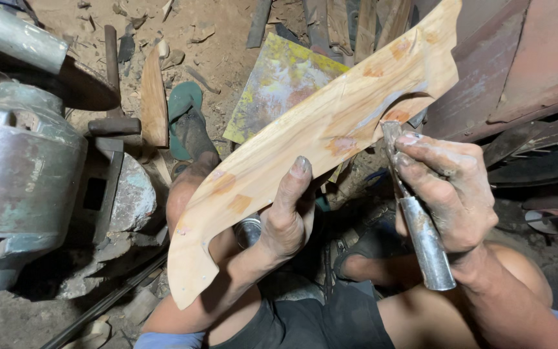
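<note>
- A long, pale, curved wooden board with orange-brown blotches [321, 139] is held up slantwise over the person's bent knees, its upper end near the top edge of the view and its notched lower end low at the left.
- The left hand [284, 216] is clenched on the board from beneath, the thumb pressed flat on its face near the lower edge.
- The right hand [450, 194] is closed around a grey, dust-coated metal tool with a cylindrical handle [421, 226]; the tool's narrow tip is set against the curved cut-out in the board's lower edge, near its upper end.
- A large grey-green metal machine housing [20, 174] is seen along the left edge of the view.
- A green sandal [182, 106] is worn on a foot resting on the dirt floor [221, 39].
- A flat sheet stained yellow and red [279, 84] lies on the floor behind the board.
- A rusty hammer-like iron piece [112, 97] stands beside the machine.
</note>
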